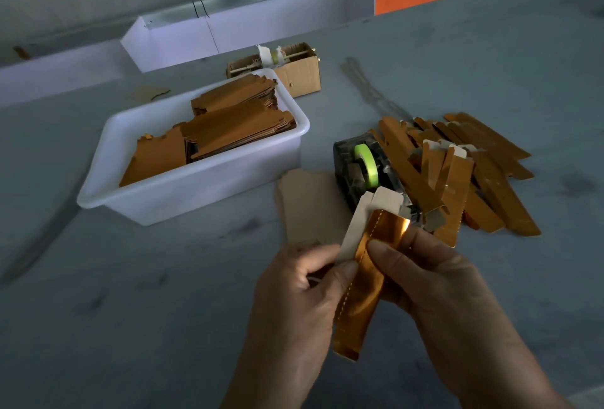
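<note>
- Folding 1 long gold-foil cardboard blank [362,278] just in front of the black tape dispenser [366,173], 2 hands pinch it: left hand [294,294] at its grey flap, right hand [441,284] on its gold face.
- Seemingly done: heap of folded gold sleeves [474,173] right of the dispenser.
- Left: flat brown blanks [228,127] in the white plastic tub [196,193] left of it.

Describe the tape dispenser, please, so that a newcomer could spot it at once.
Find the white tub on the grey table. Right of it, beside the heap of flat gold cartons, stands the tape dispenser. It alone is dark and carries a bright green roll.
</note>
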Action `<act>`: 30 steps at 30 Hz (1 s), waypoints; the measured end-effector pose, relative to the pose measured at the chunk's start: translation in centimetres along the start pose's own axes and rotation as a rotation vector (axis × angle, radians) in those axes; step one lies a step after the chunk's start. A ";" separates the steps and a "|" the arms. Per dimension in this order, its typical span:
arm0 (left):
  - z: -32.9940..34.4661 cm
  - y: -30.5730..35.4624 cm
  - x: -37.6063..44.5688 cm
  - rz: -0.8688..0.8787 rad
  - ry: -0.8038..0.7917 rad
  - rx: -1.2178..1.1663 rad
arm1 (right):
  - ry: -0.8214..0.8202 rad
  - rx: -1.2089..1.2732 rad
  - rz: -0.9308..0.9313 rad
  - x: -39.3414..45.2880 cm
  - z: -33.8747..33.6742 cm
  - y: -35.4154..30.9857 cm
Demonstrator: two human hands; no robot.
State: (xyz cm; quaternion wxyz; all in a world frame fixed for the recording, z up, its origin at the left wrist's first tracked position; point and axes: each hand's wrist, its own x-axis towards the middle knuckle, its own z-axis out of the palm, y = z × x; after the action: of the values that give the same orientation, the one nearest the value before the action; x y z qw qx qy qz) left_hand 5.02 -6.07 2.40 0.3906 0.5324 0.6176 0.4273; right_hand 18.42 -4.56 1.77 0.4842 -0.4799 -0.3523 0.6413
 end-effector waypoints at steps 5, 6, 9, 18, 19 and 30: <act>1.3 -0.1 -0.6 0.152 0.203 0.194 | 0.011 0.017 0.001 -0.1 0.1 -0.1; 1.5 -0.1 -0.6 0.225 0.236 0.249 | 0.016 0.024 -0.002 -0.1 0.1 -0.1; 1.5 -0.2 -0.8 0.438 0.252 0.482 | 0.024 0.041 -0.013 -0.2 0.2 -0.2; 3.1 -0.6 -2.2 0.512 0.221 1.024 | 0.016 0.019 -0.029 -0.5 0.5 0.2; 3.2 -0.6 -2.3 0.491 0.208 1.013 | 0.019 -0.002 -0.034 -0.6 0.6 0.3; 1.5 -1.0 -0.9 0.045 0.156 0.062 | 0.062 -0.028 -0.053 -0.1 1.1 0.5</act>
State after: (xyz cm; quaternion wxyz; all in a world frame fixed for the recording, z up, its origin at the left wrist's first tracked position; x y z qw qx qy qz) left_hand 6.27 -6.87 1.02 0.3148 0.5230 0.6471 0.4568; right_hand 17.18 -4.77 1.63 0.5047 -0.4969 -0.3585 0.6081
